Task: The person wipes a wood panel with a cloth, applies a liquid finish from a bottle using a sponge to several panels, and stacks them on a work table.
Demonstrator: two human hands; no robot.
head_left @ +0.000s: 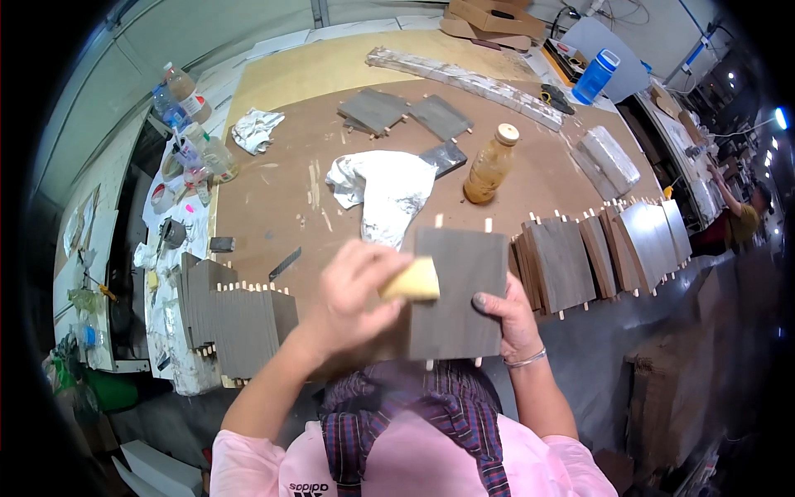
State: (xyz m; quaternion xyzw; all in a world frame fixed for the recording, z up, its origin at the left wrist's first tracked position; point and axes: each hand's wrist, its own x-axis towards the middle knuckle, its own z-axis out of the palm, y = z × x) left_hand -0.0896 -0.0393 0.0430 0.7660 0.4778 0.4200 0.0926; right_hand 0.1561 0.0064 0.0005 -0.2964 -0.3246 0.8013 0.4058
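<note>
My left hand [352, 286] is closed round a yellow sponge-like block [414, 280], which meets the left part of a grey-brown wooden panel [460, 265]. Short pale dowels stick out of the panel's top and bottom ends. With the thumb on its face, my right hand [515, 319] grips the panel by its right edge and holds it up in front of my body; the fingers behind it are hidden. A crumpled white cloth [385, 190] lies on the table beyond the panel, beside a bottle of amber liquid [491, 166].
Doweled panels stand in rows at the right [563, 253] and at the left [248, 323]. Loose panels [374, 112], a long stained bar [464, 79] and a wrapped block [609, 161] lie on the brown table [281, 199]. Plastic bottles [189, 95] crowd the left side. A co-worker [745, 211] is far right.
</note>
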